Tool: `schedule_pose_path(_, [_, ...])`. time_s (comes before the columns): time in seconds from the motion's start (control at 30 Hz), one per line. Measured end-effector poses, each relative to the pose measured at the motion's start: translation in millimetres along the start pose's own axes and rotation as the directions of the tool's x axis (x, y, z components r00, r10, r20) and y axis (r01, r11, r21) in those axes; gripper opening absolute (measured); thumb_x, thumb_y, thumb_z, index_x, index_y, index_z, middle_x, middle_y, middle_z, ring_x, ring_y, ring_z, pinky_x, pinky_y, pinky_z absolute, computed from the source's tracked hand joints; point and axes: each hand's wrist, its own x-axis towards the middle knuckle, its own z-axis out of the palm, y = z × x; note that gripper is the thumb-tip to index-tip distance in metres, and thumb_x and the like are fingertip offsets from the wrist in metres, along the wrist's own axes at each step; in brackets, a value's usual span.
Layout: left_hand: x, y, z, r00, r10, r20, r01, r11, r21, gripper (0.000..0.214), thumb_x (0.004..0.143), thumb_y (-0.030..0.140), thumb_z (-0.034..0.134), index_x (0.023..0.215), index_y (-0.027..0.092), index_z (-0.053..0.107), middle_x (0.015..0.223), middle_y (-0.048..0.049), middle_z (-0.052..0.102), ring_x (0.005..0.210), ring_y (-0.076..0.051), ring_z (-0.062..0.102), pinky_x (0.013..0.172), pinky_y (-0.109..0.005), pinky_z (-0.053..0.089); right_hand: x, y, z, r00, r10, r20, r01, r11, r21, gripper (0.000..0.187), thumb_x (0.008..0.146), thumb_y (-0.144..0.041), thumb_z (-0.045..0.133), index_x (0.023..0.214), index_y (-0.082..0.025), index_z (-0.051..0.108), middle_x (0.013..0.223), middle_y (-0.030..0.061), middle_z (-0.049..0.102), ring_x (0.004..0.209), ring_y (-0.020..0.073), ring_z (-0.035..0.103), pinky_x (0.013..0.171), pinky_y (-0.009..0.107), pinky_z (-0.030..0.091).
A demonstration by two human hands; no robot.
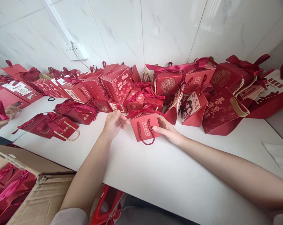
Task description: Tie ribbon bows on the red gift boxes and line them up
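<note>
A small red gift box [144, 126] with a red rope handle and a satin ribbon bow on top stands on the white table [169, 175]. My left hand [113, 124] pinches the left end of the bow's ribbon beside the box. My right hand [167, 130] grips the box's right side, thumb on its front face. Behind them a long row of red gift boxes and bags [118, 84] lines the wall.
Flat red bags [50, 125] lie at the table's left. An open cardboard carton [36, 200] with more red boxes sits at lower left. A wall socket with a cord [75, 51] is on the tiled wall. A red stool [106, 209] shows under the table edge.
</note>
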Motion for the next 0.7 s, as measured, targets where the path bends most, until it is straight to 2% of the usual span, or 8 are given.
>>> schedule_pose_path(0.17, [0, 6, -7.4, 0.974, -0.152, 0.168, 0.143, 0.987, 0.067, 0.052, 0.061, 0.063, 0.081, 0.052, 0.014, 0.063, 0.045, -0.0042, 0.064, 0.034, -0.014, 0.057, 0.03, -0.019, 0.036, 0, 0, 0, 1.0, 0.014, -0.018, -0.014, 1.0, 0.001, 0.058, 0.081, -0.047, 0.076, 0.131, -0.027, 0.055, 0.145, 0.0049, 0.055, 0.135, 0.0274, 0.049, 0.114, 0.045, 0.038])
schedule_pose_path(0.33, [0, 10, -13.6, 0.89, -0.321, 0.324, 0.272, 0.944, 0.19, 0.044, 0.07, 0.051, 0.08, 0.055, 0.011, 0.069, 0.05, -0.0104, 0.067, 0.039, -0.016, 0.061, 0.035, -0.021, 0.042, 0, 1, -1, 1.0, 0.008, -0.02, -0.008, 1.0, 0.03, 0.06, 0.082, -0.044, 0.077, 0.133, -0.027, 0.052, 0.146, 0.0057, 0.054, 0.136, 0.0256, 0.048, 0.115, 0.044, 0.037])
schedule_pose_path(0.4, [0, 10, -15.5, 0.813, -0.424, 0.4, 0.326, 0.899, 0.292, 0.039, 0.075, 0.047, 0.077, 0.06, 0.011, 0.073, 0.056, -0.0129, 0.07, 0.043, -0.017, 0.064, 0.038, -0.021, 0.045, 0, 3, -2, 1.0, -0.003, -0.011, 0.003, 1.0, 0.015, 0.061, 0.081, -0.043, 0.078, 0.134, -0.027, 0.051, 0.144, 0.0064, 0.055, 0.135, 0.0251, 0.049, 0.115, 0.044, 0.037])
schedule_pose_path(0.53, [-1, 11, -18.9, 0.602, -0.614, 0.511, 0.359, 0.78, 0.513, 0.023, 0.072, 0.037, 0.081, 0.077, 0.016, 0.077, 0.067, -0.0108, 0.075, 0.05, -0.017, 0.068, 0.044, -0.022, 0.052, 0, 6, -3, 1.0, -0.015, 0.0, 0.015, 0.999, -0.029, 0.066, 0.079, -0.045, 0.08, 0.135, -0.026, 0.051, 0.14, 0.0083, 0.058, 0.13, 0.0259, 0.053, 0.115, 0.046, 0.037])
schedule_pose_path(0.6, [-1, 13, -21.7, 0.534, -0.671, 0.515, 0.364, 0.732, 0.576, 0.021, 0.07, 0.031, 0.083, 0.085, 0.018, 0.077, 0.068, -0.0084, 0.075, 0.052, -0.018, 0.069, 0.046, -0.023, 0.054, 0, 7, -3, 1.0, -0.017, 0.005, 0.017, 0.999, -0.035, 0.066, 0.079, -0.046, 0.08, 0.135, -0.026, 0.052, 0.139, 0.0087, 0.059, 0.129, 0.0261, 0.054, 0.114, 0.046, 0.038])
schedule_pose_path(0.63, [-1, 15, -23.6, 0.535, -0.679, 0.502, 0.371, 0.723, 0.583, 0.022, 0.071, 0.03, 0.082, 0.088, 0.018, 0.076, 0.07, -0.008, 0.075, 0.054, -0.018, 0.07, 0.047, -0.023, 0.055, 0, 7, -3, 1.0, -0.017, 0.006, 0.017, 0.999, -0.037, 0.067, 0.078, -0.047, 0.08, 0.135, -0.026, 0.052, 0.14, 0.0087, 0.059, 0.129, 0.0262, 0.054, 0.114, 0.047, 0.038])
schedule_pose_path(0.67, [-1, 17, -25.6, 0.561, -0.672, 0.483, 0.383, 0.729, 0.568, 0.021, 0.074, 0.031, 0.08, 0.089, 0.018, 0.075, 0.071, -0.0084, 0.075, 0.056, -0.018, 0.071, 0.049, -0.023, 0.055, 0, 7, -3, 1.0, -0.013, 0.008, 0.013, 0.999, -0.039, 0.067, 0.078, -0.047, 0.08, 0.135, -0.026, 0.052, 0.14, 0.0088, 0.058, 0.13, 0.0263, 0.053, 0.114, 0.047, 0.038])
schedule_pose_path(0.7, [-1, 19, -27.5, 0.616, -0.646, 0.451, 0.398, 0.749, 0.53, 0.019, 0.077, 0.032, 0.077, 0.088, 0.017, 0.075, 0.073, -0.0091, 0.074, 0.057, -0.018, 0.071, 0.05, -0.023, 0.056, 0, 6, -3, 1.0, -0.007, 0.012, 0.007, 0.999, -0.039, 0.068, 0.078, -0.047, 0.08, 0.136, -0.026, 0.051, 0.14, 0.0089, 0.058, 0.13, 0.0264, 0.054, 0.114, 0.047, 0.038])
